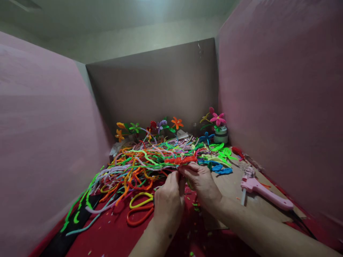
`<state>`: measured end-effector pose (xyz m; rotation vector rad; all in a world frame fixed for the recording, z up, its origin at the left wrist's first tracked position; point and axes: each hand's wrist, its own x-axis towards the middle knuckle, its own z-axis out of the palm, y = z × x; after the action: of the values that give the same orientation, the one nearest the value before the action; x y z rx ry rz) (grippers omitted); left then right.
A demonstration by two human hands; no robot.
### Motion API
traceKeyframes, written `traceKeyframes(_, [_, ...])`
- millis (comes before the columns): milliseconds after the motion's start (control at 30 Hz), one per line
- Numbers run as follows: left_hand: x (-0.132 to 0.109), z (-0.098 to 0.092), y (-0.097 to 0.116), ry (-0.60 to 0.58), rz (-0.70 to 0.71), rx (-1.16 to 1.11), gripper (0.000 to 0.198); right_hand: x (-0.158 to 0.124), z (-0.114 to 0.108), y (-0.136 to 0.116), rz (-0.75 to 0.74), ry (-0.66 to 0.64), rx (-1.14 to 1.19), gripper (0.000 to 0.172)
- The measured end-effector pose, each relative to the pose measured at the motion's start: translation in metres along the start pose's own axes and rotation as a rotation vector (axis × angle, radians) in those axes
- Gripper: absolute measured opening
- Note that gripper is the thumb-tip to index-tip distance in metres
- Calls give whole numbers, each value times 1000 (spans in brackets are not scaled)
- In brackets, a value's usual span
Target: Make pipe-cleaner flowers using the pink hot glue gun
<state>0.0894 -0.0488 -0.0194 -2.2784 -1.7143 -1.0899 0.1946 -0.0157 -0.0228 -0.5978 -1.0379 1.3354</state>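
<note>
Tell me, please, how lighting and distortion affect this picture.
All in the head view: a bright glow on the ceiling, a dimmer back panel, a red surface darkening toward bottom centre, pink side panels splayed as if by a wide lens, and soft detail on the red fuzzy piece by the right hand.

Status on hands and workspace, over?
Left hand, right hand: fingers together at red fuzzy piece. Colorful stems heaped beyond. Glue gun off right.

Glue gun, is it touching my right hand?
Apart. The head view shows a stretch of cardboard between the glue gun and your right hand.
</note>
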Motion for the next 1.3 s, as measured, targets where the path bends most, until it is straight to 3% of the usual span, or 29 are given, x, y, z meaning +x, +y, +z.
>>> traceKeyframes(100, [6,0,-5,-10,28,-10,23,2,0,4,-6,1,52,14])
traceKeyframes(167, [13,-2,-7,-29,-27,-185,21,5,0,6,9,-1,77,14])
traceKeyframes(333, [32,-2,-7,-228,-408,-966,18,12,2,-1,23,17,144,17])
traceKeyframes(433, [38,-3,-6,-314,-550,-1205,21,13,3,-7,30,-45,122,19])
traceKeyframes(600, [44,-8,-10,-427,-598,-1370,30,14,-3,-8,19,-98,103,24])
traceKeyframes(700, [46,-7,-16,-519,-595,-1446,23,17,-9,-5,57,-96,99,23])
traceKeyframes(867, [43,6,-26,-626,-508,-1628,18,18,-8,-5,119,-52,206,15])
traceKeyframes(1000, [37,14,-29,-629,-462,-1766,21,16,-3,-3,161,-92,282,12])
traceKeyframes(1067, [35,13,-29,-645,-449,-1710,20,16,-3,-1,175,-88,287,9])
traceKeyframes(1133, [33,12,-28,-613,-396,-1488,20,16,-3,1,149,-42,284,9])
traceKeyframes(1300, [24,15,-27,-155,19,-523,11,15,-4,6,123,53,275,10])
